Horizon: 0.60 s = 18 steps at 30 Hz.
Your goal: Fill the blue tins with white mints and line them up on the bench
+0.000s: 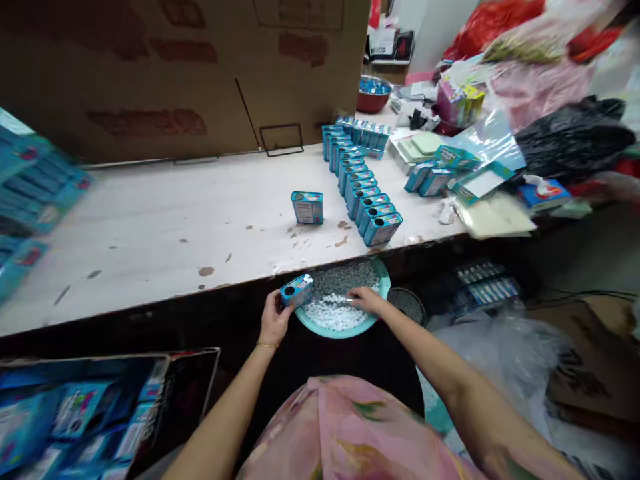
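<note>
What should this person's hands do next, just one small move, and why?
I'd say lift a few white pellets toward the blue tin with the right hand: that hand is right at the pellets, while the left hand holds the tin by the basin, close by.

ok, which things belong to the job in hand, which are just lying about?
Apparently in use: blue tin in left hand; basin of white pellets under right hand; probably the row of tins.

Likely lying about: black plastic bag; red bag.
</note>
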### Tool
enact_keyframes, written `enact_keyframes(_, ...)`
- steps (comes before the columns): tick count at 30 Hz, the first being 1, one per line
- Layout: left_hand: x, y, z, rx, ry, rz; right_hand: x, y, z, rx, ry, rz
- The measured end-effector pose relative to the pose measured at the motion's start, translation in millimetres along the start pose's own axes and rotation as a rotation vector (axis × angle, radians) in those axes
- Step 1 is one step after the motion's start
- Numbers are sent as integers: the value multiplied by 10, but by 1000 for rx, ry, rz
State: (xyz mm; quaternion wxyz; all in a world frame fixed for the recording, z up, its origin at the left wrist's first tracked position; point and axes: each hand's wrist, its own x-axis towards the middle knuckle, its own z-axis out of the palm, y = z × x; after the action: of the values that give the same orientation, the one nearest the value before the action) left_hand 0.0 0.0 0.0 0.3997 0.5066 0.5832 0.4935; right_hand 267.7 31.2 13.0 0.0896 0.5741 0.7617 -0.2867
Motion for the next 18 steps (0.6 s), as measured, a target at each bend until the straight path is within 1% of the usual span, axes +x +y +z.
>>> enact_keyframes(3, -5, -2, 16, -19, 5, 18, -73, 136, -153, -32, 40, 32)
enact_keyframes(6, 0, -32, 40, -52, 5, 19, -93, 167, -195, -53, 92, 73)
enact_keyframes(8, 5, -51, 57, -77, 0, 11, -44, 89, -122, -46, 118, 96)
enact_keyframes(11, 9, -42, 74, -94, -13, -1, 104, -106, 87, 12, 136, 109)
enact_keyframes(13, 11, -16, 75, -86, -26, -4, 199, -190, 212, 71, 147, 109)
enact_keyframes(15, 11, 10, 67, -83, -34, -9, 250, -186, 273, 139, 148, 95)
enact_keyframes(18, 2, 25, 40, -87, -15, -11, 214, -62, 233, 240, 131, 48)
